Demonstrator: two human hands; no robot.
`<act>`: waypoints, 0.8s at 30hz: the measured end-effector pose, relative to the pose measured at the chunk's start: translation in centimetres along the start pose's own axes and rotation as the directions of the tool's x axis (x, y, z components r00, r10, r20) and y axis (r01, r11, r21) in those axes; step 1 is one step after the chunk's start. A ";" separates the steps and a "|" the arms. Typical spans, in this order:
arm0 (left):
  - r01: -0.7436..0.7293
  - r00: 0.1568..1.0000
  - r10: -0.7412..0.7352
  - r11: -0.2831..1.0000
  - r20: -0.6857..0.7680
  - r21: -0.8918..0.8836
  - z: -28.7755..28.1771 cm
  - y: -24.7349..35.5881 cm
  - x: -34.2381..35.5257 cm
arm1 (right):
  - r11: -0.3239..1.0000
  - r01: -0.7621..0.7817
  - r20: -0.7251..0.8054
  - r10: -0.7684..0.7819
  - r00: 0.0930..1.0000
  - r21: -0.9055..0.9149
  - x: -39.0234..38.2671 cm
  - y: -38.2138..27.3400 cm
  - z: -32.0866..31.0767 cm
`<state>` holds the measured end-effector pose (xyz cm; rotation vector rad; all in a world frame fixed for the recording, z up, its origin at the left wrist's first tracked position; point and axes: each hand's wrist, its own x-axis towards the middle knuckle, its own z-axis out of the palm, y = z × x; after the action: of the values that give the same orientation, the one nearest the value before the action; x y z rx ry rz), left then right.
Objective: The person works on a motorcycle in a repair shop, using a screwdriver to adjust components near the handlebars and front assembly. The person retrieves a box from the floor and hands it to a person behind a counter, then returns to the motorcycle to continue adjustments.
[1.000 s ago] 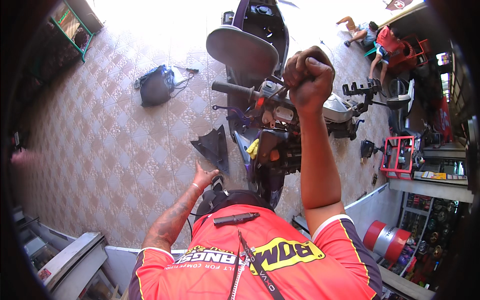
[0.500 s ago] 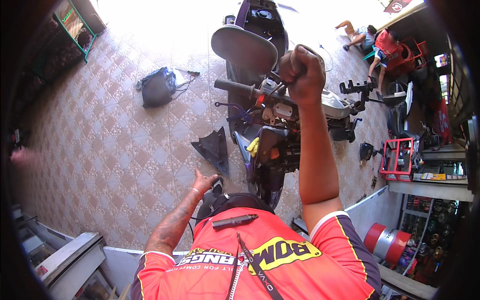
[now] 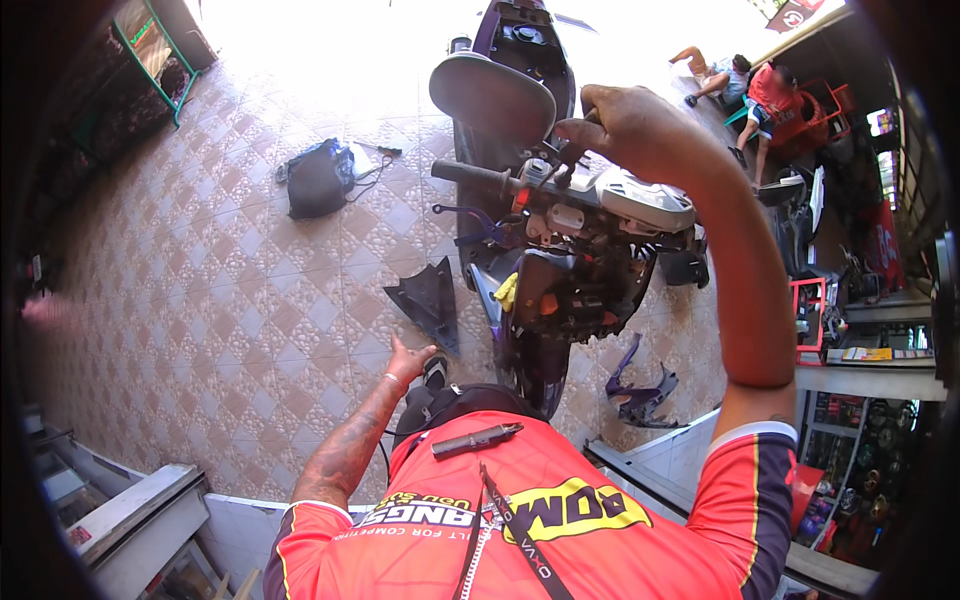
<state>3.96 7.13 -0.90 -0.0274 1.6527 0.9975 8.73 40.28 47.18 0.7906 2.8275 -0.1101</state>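
Right hand (image 3: 640, 130) curls its fingers by the mirror (image 3: 493, 97), hold unclear; left hand (image 3: 408, 361) is spread, seemingly empty; below the right fingers the scooter (image 3: 566, 220) stands bare-fronted, mirror apparently fitted; a detached dark panel (image 3: 428, 303) lies just beyond the left fingers

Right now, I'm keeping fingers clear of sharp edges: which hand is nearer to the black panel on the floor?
Left. The left hand is just short of the black panel in the picture; the right hand is farther off, up by the handlebar.
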 end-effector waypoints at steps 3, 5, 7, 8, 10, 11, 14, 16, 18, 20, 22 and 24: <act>0.023 1.000 -0.023 1.000 0.010 0.005 0.5 0.1 0.1 | 0.972 0.233 0.065 -0.234 0.970 0.032 0.8 1.6 -0.6; 0.022 0.999 -0.022 1.000 0.030 0.018 0.7 0.4 0.1 | 0.928 0.373 0.085 -0.371 0.925 -0.004 0.6 1.8 -0.8; 0.006 0.999 -0.008 0.999 0.033 0.040 0.6 0.7 0.1 | 0.944 0.329 0.084 -0.330 0.940 0.034 0.1 1.2 -0.9; -0.001 0.999 -0.001 0.999 0.033 0.047 0.6 0.8 0.0 | 0.978 0.210 0.125 -0.207 0.970 -0.010 -0.2 0.8 -1.0; -0.065 0.997 0.064 0.997 0.031 0.037 0.3 0.7 -0.1 | 0.999 0.002 0.074 0.002 0.997 -0.045 -0.5 -0.5 -0.5; -0.082 0.997 0.081 0.996 0.012 0.047 0.2 0.6 -0.1 | 0.986 -0.142 0.115 0.152 0.982 -0.092 -0.2 -1.2 -0.1; -0.047 0.999 0.047 0.998 -0.013 0.029 -0.1 0.4 -0.2 | 0.993 0.021 0.095 -0.010 0.995 -0.116 -0.2 -1.3 -0.4; -0.029 1.000 0.029 1.000 -0.005 -0.006 -0.2 0.4 -0.2 | 0.958 0.259 0.068 -0.253 0.965 -0.121 -0.4 -0.8 -0.7; -0.010 1.000 0.010 1.000 -0.001 -0.025 -0.2 0.2 -0.2 | 0.913 0.373 0.090 -0.363 0.928 -0.164 -0.5 -0.6 -0.7; -0.009 1.000 0.009 1.000 0.005 -0.028 -0.3 0.1 -0.1 | 0.971 0.222 -0.024 -0.225 0.974 -0.087 -1.2 -0.9 0.0; -0.016 1.000 0.016 0.999 -0.007 -0.030 -0.2 0.0 0.0 | 0.997 0.042 -0.027 -0.044 0.999 -0.060 -1.1 -1.5 0.6; -0.015 1.000 0.015 1.000 -0.008 -0.025 -0.2 -0.2 0.2 | 0.999 -0.003 0.029 0.004 1.000 -0.044 -0.9 -1.8 0.8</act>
<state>3.84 6.97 -1.18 -0.0359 1.6498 1.0303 8.63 38.16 46.59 0.7781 2.7908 -0.0579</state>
